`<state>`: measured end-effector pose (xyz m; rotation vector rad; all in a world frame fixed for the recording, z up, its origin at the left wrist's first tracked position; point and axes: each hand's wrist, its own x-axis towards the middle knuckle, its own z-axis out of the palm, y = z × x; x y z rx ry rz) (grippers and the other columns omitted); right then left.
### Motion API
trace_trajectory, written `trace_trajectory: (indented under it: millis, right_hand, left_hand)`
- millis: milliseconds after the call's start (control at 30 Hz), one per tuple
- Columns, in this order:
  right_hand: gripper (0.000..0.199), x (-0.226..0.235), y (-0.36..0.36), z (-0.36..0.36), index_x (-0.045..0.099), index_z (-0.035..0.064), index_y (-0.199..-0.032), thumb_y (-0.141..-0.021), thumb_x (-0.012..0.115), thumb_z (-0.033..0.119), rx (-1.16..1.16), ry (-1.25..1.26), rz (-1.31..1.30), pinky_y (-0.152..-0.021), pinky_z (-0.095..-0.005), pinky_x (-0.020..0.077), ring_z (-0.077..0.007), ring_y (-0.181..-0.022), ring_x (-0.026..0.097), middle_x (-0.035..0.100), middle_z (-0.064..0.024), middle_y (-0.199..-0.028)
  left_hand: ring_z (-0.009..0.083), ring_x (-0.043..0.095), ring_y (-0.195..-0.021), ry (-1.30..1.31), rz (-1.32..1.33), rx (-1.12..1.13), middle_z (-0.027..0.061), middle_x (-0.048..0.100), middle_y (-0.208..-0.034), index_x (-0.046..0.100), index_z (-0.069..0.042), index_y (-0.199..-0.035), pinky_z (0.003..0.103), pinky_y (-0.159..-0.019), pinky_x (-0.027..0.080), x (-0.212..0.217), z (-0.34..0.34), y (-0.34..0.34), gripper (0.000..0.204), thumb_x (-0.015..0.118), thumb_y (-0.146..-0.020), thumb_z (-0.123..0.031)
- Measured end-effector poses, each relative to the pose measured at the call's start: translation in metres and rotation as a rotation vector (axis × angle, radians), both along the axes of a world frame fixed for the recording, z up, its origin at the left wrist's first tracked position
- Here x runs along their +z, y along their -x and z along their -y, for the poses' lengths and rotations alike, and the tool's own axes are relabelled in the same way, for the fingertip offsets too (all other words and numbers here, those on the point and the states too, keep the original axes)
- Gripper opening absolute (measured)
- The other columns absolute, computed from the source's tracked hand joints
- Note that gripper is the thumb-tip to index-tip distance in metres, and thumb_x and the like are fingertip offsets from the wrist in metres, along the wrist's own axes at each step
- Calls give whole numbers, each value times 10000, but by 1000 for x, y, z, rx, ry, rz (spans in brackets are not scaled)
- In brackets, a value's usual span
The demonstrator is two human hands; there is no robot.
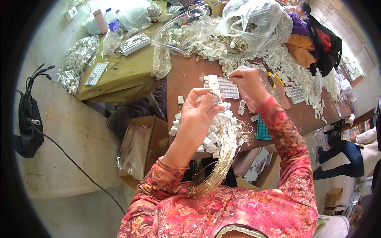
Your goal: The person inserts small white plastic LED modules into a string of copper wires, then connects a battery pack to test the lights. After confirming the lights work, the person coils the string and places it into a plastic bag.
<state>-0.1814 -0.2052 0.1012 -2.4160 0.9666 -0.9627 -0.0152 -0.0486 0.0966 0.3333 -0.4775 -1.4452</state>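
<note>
My left hand (197, 115) is raised over the brown table (186, 79) and pinches a small white plastic box (215, 94) between thumb and fingers. A long bundle of thin golden wires (222, 154) hangs from beneath that hand down to my lap. My right hand (248, 81) is just beyond it, fingers pinched together on a fine wire end near the box. A white gridded tray (228, 88) lies on the table under both hands. Small white boxes (210, 139) are heaped at the table's near edge.
Clear bags of white parts (254, 20) and a long spread of loose white pieces (289, 67) cover the far table. Yellow-handled cutters (274, 79), a teal tray (262, 129) and cardboard boxes (139, 146) lie close. Another person (303, 12) sits far right; a black bag (27, 127) hangs left.
</note>
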Motion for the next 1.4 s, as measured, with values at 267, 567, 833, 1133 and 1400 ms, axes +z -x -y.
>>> trace_trajectory:
  millis: [267, 567, 833, 1133, 1400]
  right_hand:
    - [87, 83, -9, -95, 660, 43, -818, -744, 704, 28, 223, 140, 70, -566, -291, 485, -197, -641, 612, 624, -65, -763]
    - [141, 84, -8, -108, 635, 74, -891, -757, 667, 48, 136, 391, -114, -537, -350, 481, -283, -664, 618, 582, -72, -784]
    - [85, 91, -4, -112, 657, 57, -853, -768, 655, 47, 150, 258, -116, -571, -361, 490, -296, -670, 618, 607, -85, -785]
    - [91, 94, -4, -110, 678, 51, -854, -763, 679, 47, 177, 242, -72, -607, -334, 504, -268, -679, 628, 650, -82, -800]
    - [152, 87, -8, -109, 688, 63, -894, -745, 693, 37, 158, 48, 98, -600, -302, 509, -238, -698, 642, 668, -72, -812]
  left_hand:
    - [170, 629, -899, 87, 90, 0, 105, 626, -1002, 521, -50, -1068, 305, -792, 545, 1, 7, 6, 144, 576, -938, -74]
    - [176, 633, -897, 83, 204, 30, 94, 634, -997, 535, -44, -1074, 321, -787, 528, 9, 4, 13, 133, 562, -946, -70]
    - [128, 638, -850, 64, 92, -40, 68, 641, -979, 560, -22, -1031, 264, -751, 548, 9, 4, 13, 103, 571, -944, -76]
    - [117, 635, -828, -41, 122, -92, 47, 629, -961, 553, -16, -1036, 241, -734, 553, 11, 1, 8, 136, 601, -928, -81]
    - [126, 632, -830, -42, 84, -126, 57, 612, -965, 533, -17, -1052, 227, -717, 542, 15, -2, 6, 163, 604, -929, -97]
